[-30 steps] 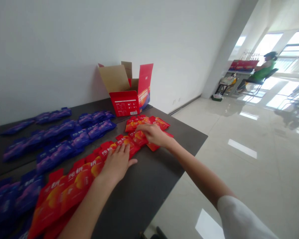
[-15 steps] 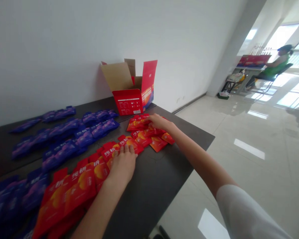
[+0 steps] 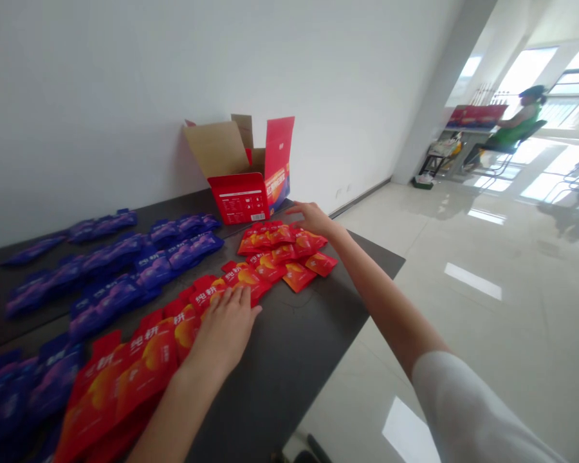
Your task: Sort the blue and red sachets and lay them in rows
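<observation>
A row of red snack packets runs along the near edge of a dark table. My left hand lies flat on that row, fingers stretched out. More red packets lie fanned out near the table's far corner. My right hand reaches over the far end of this group, fingers spread, holding nothing. Behind it stands an open red carton with its flaps up, against the white wall.
Rows of purple packets cover the left and back of the table. Shiny tiled floor lies to the right of the table's edge. Far off at the right, a person in green sits on a chair at another table.
My right hand has moved from the middle of the far red packets toward the carton and lifted off them. Those packets are more spread out. My left hand has stayed on the row.
</observation>
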Demonstrator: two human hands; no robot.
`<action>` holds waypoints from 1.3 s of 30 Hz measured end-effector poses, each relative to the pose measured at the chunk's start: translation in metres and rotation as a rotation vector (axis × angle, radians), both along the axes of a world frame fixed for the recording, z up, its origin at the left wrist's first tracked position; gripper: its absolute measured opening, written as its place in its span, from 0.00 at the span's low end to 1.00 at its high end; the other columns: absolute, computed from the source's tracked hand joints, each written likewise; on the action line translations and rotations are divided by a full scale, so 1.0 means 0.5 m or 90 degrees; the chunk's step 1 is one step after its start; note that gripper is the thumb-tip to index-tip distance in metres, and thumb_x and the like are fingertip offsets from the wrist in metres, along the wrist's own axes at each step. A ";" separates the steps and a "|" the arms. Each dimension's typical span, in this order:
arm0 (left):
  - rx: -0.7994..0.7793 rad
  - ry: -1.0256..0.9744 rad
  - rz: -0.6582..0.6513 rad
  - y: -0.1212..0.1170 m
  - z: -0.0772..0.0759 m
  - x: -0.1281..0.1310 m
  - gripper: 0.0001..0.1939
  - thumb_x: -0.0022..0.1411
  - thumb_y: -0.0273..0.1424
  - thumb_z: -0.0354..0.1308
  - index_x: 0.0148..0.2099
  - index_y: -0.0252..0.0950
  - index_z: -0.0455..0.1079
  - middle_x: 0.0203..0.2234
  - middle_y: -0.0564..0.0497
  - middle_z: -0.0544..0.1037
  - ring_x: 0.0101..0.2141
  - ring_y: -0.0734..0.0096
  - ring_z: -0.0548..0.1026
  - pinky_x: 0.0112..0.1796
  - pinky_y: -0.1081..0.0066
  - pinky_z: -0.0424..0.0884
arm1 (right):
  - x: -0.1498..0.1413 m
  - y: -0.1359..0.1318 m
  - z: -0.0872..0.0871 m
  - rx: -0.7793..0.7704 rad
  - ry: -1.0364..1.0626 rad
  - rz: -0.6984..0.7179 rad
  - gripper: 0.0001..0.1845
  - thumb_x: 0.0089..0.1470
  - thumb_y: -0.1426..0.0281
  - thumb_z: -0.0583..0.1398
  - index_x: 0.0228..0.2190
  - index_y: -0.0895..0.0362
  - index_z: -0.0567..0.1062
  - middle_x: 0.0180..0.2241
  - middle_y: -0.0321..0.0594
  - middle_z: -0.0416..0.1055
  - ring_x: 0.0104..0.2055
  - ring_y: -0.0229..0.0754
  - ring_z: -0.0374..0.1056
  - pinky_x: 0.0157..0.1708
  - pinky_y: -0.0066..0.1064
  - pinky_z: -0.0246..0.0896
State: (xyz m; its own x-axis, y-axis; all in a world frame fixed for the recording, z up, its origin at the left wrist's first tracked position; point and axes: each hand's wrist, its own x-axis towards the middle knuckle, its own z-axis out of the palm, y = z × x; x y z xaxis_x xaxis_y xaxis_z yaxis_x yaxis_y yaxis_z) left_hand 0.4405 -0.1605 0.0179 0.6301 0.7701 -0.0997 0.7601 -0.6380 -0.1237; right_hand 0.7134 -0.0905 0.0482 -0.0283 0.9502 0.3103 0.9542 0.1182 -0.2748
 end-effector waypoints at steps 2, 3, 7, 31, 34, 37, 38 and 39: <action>-0.015 0.026 -0.004 -0.001 -0.002 0.005 0.26 0.65 0.34 0.37 0.60 0.24 0.54 0.58 0.36 0.59 0.58 0.53 0.57 0.56 0.55 0.57 | 0.014 0.018 -0.006 -0.072 -0.004 0.004 0.31 0.44 0.73 0.64 0.52 0.58 0.68 0.53 0.44 0.65 0.57 0.48 0.57 0.53 0.32 0.51; -0.016 0.038 -0.001 -0.002 -0.002 0.008 0.25 0.65 0.33 0.36 0.60 0.24 0.54 0.58 0.35 0.59 0.58 0.53 0.58 0.56 0.54 0.57 | 0.014 0.028 -0.010 -0.120 -0.008 0.029 0.33 0.43 0.71 0.65 0.53 0.57 0.67 0.53 0.44 0.65 0.56 0.48 0.59 0.52 0.32 0.53; -0.022 0.057 0.006 -0.005 0.005 0.017 0.25 0.65 0.32 0.36 0.60 0.23 0.54 0.58 0.35 0.59 0.58 0.53 0.58 0.55 0.54 0.58 | -0.011 0.052 -0.027 -0.243 -0.045 0.121 0.27 0.44 0.69 0.65 0.49 0.56 0.71 0.45 0.43 0.72 0.47 0.45 0.66 0.46 0.29 0.58; 0.083 -0.049 0.188 -0.025 0.071 -0.217 0.27 0.61 0.33 0.32 0.53 0.29 0.65 0.50 0.43 0.71 0.54 0.54 0.64 0.53 0.54 0.63 | -0.372 -0.171 -0.052 0.235 -0.288 0.267 0.16 0.59 0.79 0.44 0.41 0.67 0.69 0.32 0.53 0.71 0.33 0.45 0.70 0.29 0.35 0.66; 0.058 -0.045 0.195 -0.029 0.066 -0.220 0.28 0.61 0.33 0.31 0.53 0.29 0.65 0.51 0.43 0.70 0.55 0.55 0.63 0.53 0.55 0.63 | -0.386 -0.180 -0.092 0.276 -0.360 0.306 0.14 0.56 0.81 0.46 0.38 0.69 0.69 0.28 0.52 0.71 0.29 0.45 0.69 0.24 0.34 0.65; 0.064 -0.066 0.184 -0.027 0.053 -0.211 0.28 0.62 0.34 0.31 0.54 0.30 0.65 0.51 0.44 0.70 0.56 0.56 0.63 0.55 0.57 0.61 | -0.386 -0.187 -0.101 0.303 -0.369 0.307 0.13 0.56 0.81 0.47 0.38 0.70 0.70 0.29 0.54 0.72 0.30 0.46 0.70 0.25 0.35 0.65; 0.061 -0.073 0.180 -0.025 0.050 -0.208 0.28 0.62 0.34 0.31 0.54 0.30 0.65 0.51 0.43 0.70 0.55 0.57 0.63 0.55 0.57 0.60 | -0.388 -0.190 -0.100 0.309 -0.363 0.302 0.14 0.56 0.80 0.47 0.38 0.70 0.70 0.29 0.54 0.72 0.30 0.46 0.70 0.26 0.35 0.65; 0.055 -0.076 0.179 -0.023 0.048 -0.204 0.29 0.62 0.35 0.30 0.54 0.29 0.65 0.51 0.43 0.70 0.55 0.57 0.63 0.55 0.57 0.60 | -0.393 -0.193 -0.097 0.315 -0.358 0.303 0.14 0.57 0.79 0.47 0.39 0.70 0.70 0.29 0.54 0.72 0.30 0.46 0.71 0.27 0.35 0.65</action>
